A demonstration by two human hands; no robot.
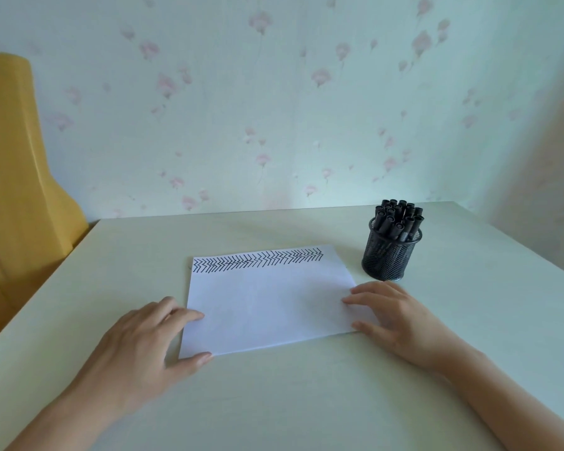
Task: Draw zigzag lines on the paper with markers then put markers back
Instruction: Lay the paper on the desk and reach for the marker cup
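A white sheet of paper (267,301) lies flat on the table (280,402), with a band of black zigzag lines (258,259) along its far edge. My left hand (140,340) rests on the paper's left side, fingers spread, thumb at the near left corner. My right hand (401,317) rests on the paper's right edge, fingers apart. Neither hand holds anything. A black mesh cup (389,255) stands just beyond the right hand, full of several black markers (398,218) with caps up.
A yellow chair back (17,190) stands at the left, beside the table's left edge. The floral-papered wall (274,109) runs right behind the table's far edge.
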